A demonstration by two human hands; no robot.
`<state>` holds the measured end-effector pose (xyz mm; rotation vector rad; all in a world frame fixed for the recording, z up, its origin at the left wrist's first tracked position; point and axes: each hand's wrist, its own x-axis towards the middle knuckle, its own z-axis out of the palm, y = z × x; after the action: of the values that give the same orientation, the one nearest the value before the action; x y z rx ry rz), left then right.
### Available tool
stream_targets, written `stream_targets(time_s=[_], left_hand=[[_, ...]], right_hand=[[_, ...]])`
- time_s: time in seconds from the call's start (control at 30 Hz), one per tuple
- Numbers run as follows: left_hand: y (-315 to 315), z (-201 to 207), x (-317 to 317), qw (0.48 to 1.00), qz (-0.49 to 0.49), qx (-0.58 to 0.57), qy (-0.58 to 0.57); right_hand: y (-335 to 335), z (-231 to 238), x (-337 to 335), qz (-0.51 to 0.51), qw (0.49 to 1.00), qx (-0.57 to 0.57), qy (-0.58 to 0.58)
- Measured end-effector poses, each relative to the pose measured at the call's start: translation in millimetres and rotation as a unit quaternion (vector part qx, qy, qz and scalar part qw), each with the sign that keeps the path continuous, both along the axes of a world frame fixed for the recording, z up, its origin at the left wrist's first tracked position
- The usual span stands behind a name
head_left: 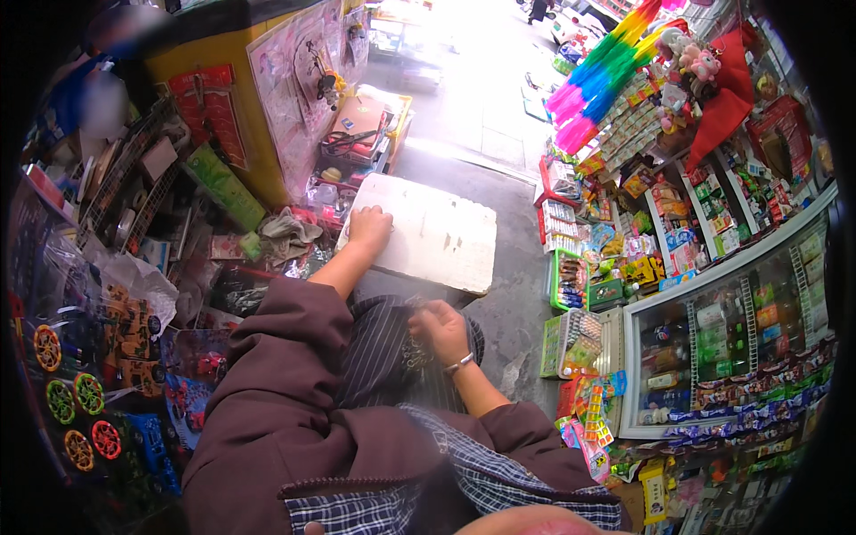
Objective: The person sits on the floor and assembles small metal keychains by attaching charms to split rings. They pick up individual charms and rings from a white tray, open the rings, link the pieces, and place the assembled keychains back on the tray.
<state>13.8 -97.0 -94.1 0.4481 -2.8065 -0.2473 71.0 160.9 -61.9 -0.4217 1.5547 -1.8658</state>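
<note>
A white block-like board (437, 234), worn and chipped on top, lies in front of my knees. On its near left part rests my left hand (370, 228), fingers curled under; whatever they hold, if anything, is hidden. My right hand (440, 330), with a bracelet (459, 363) at the wrist, is above my striped trousers (370, 357). Its fingers are closed on a bunch of thin golden strands (415, 353) that hangs over my lap, slightly blurred.
Snack shelves (687, 223) and a glass-door fridge (731, 330) with bottles line the right. Packed racks and toy packs (85, 401) crowd the left. Beyond the board stands a box (361, 120) of goods. Grey floor (522, 330) shows between board and shelves.
</note>
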Motion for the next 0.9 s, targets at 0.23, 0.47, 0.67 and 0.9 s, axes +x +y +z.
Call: stream_targets(time_s=[0.23, 0.47, 0.67, 0.9], left_hand=[[4.1, 0.1, -10.8, 0.999, 0.033, 0.013, -0.023], [5.2, 5.8, -15.0, 0.996, 0.048, 0.051, -0.049], [10.9, 11.1, -3.0, 0.979, 0.001, 0.178, 0.103], [33.5, 38.7, 55.3, 0.851, -0.130, 0.453, 0.231]], right_hand=[[0.4, 0.1, 1.3, -0.003, 1.000, 0.007, 0.024], [2.3, 0.8, 1.7, 0.010, 0.999, 0.033, 0.028], [1.6, -1.6, 0.6, -0.011, 0.999, 0.032, -0.006], [2.7, -7.9, -2.7, -0.014, 1.000, -0.025, -0.002]])
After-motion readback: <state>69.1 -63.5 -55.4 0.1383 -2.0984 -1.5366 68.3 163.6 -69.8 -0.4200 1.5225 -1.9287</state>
